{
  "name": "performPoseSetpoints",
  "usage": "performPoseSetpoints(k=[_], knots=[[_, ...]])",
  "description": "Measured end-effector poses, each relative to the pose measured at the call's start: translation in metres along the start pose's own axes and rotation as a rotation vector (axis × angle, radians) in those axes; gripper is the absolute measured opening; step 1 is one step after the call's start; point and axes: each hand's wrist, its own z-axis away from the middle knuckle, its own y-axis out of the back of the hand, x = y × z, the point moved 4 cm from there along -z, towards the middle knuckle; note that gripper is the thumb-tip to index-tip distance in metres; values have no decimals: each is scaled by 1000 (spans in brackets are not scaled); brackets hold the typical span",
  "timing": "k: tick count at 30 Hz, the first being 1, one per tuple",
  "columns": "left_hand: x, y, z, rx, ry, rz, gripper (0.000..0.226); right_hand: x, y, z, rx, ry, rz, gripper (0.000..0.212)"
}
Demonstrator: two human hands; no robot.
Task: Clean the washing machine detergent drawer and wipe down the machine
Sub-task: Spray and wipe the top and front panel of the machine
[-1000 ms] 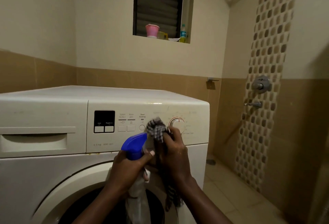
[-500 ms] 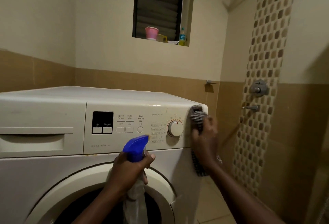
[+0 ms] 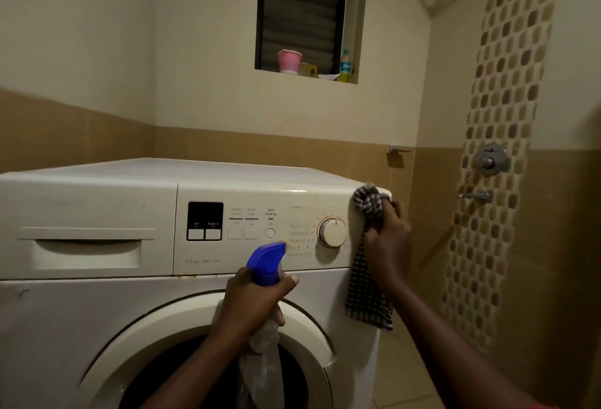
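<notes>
A white front-loading washing machine (image 3: 97,327) fills the lower left, its detergent drawer (image 3: 86,250) closed at the top left of the front. My right hand (image 3: 387,246) grips a dark checked cloth (image 3: 369,291) and presses its bunched end against the panel's top right corner, right of the round dial (image 3: 332,232). The rest of the cloth hangs down the machine's right edge. My left hand (image 3: 255,298) holds a spray bottle with a blue head (image 3: 266,262) in front of the door, nozzle towards the control panel.
The round door (image 3: 136,337) sits below the panel. A window ledge holds a pink cup (image 3: 288,61) and a bottle (image 3: 345,66). Shower taps (image 3: 490,158) are mounted on the tiled wall at right. Tiled floor (image 3: 403,376) lies right of the machine.
My right hand has carried the cloth from the dial rightwards to the panel's top right corner and a little higher. My left hand with the spray bottle has barely moved.
</notes>
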Motion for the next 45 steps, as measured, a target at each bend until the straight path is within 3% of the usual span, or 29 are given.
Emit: performPoseSetpoints(k=[8,13,19,23,31,34,38,40,45], knots=[[35,-27,-1,-53,-74,-92,28,19,-10,30,119,-193,0,42],[58,-39,-9,42,-111,-101,30,23,-9,37,94,-208,-16,43],[57,-52,-4,-63,-74,-125,24,21,-7,38,101,-224,-20,45],[47,-49,0,-40,-45,-192,28,22,-6,37,100,-236,-22,44],[42,-41,-3,-16,-9,-148,29,22,-4,36,128,-281,-134,26],[41,-34,-8,12,25,-60,38,3,1,37,52,-137,-249,16],[29,-23,-11,49,73,25,42,-23,-20,54,-118,34,-153,32],[19,-17,-11,64,96,52,42,-24,-29,61,-109,59,-81,40],[3,-5,-12,29,80,67,40,-27,-48,49,-21,194,59,36]])
